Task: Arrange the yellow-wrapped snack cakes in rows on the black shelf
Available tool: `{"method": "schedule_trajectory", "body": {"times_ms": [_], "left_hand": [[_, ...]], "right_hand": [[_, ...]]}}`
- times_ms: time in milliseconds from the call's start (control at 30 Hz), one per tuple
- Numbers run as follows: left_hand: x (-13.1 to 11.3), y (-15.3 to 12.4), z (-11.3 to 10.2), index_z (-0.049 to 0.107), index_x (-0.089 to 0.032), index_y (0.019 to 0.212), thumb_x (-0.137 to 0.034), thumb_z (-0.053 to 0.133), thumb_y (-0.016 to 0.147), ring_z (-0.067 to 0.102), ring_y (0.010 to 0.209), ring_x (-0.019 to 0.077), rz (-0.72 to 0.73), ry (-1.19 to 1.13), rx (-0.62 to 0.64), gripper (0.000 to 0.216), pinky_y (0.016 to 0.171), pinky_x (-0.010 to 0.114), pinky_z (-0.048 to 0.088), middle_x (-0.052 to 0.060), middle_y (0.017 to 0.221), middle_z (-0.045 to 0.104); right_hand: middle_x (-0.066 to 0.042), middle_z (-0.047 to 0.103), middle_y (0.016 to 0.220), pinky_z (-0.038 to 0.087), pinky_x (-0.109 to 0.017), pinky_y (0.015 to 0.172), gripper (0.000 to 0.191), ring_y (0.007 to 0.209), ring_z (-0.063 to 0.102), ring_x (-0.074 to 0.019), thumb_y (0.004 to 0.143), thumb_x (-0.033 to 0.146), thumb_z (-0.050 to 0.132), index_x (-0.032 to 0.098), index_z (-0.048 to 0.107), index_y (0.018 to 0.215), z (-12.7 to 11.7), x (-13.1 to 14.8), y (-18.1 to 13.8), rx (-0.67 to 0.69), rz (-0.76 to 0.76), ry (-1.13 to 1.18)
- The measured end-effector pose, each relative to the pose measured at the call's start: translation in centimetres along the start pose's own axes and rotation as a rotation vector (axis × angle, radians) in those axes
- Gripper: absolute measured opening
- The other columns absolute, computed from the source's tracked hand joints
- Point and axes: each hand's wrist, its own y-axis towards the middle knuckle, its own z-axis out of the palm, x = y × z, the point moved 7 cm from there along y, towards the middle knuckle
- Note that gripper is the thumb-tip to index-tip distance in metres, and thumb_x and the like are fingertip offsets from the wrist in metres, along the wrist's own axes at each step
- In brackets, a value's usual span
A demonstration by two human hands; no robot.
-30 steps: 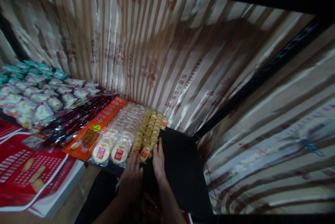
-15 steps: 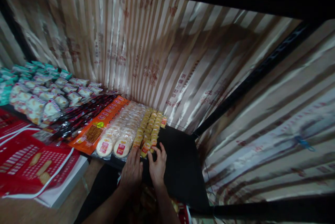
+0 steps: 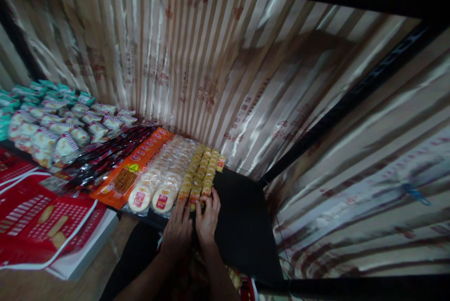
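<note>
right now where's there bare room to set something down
The flat black shelf is bare right of the small yellow-wrapped snacks and right hand, with beige striped curtain behind. Leftward it's crowded: round white crackers in clear plastic, flat orange bag, dark glossy packets.

In the lower middle I see yellow packs (image 3: 199, 172) with orange bits, white round crackers (image 3: 163, 199) with red labels, and an orange bag (image 3: 114, 188). At the left edge I see green packs (image 3: 7, 101) and a red bag (image 3: 30, 205). Up top, the curtain (image 3: 197, 43) has brown and pale stripes. The shelf (image 3: 242, 230) is black.
</note>
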Motion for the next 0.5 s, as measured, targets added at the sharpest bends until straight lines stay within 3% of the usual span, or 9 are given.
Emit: {"method": "schedule_trajectory", "body": {"times_ms": [167,267,367,500], "left_hand": [[0.4,-0.2,-0.2,0.053,-0.007,0.119,-0.018,0.035,0.088,0.042,0.125,0.0274,-0.038,0.017,-0.080,0.038,0.097,0.041,0.042,0.017,0.125,0.054],[0.6,-0.5,-0.1,0.050,-0.007,0.122,-0.021,0.036,0.088,0.040,0.126,0.0271,-0.052,-0.017,-0.086,0.039,0.096,0.039,0.042,0.018,0.128,0.051],[0.9,-0.4,-0.2,0.048,-0.008,0.124,-0.021,0.039,0.087,0.039,0.126,0.0263,-0.071,-0.069,-0.049,0.040,0.097,0.038,0.042,0.016,0.130,0.049],[1.4,-0.5,-0.9,0.051,-0.012,0.121,-0.022,0.039,0.087,0.045,0.120,0.0235,-0.128,-0.185,-0.025,0.037,0.096,0.037,0.044,0.013,0.126,0.051]], "right_hand": [[-0.012,0.038,0.133,0.038,-0.048,0.096,0.020,0.126,0.033,-0.0255,0.088,0.030,0.043,0.020,0.060,0.085,-0.5,0.6,0.1,-0.017,-0.013,0.007],[-0.012,0.042,0.131,0.040,-0.047,0.094,0.022,0.123,0.038,-0.0250,0.089,0.030,0.042,0.021,0.062,0.091,-2.4,1.0,-0.5,-0.067,-0.017,0.017],[-0.012,0.056,0.114,0.044,-0.042,0.089,0.020,0.109,0.051,-0.0225,0.088,0.029,0.044,0.020,0.061,0.091,-6.0,0.2,-2.5,-0.112,-0.024,0.014],[-0.008,0.066,0.085,0.050,-0.031,0.072,0.018,0.081,0.062,-0.0189,0.084,0.033,0.051,0.020,0.063,0.080,-13.1,-3.8,-8.4,-0.196,-0.094,-0.079]]}}
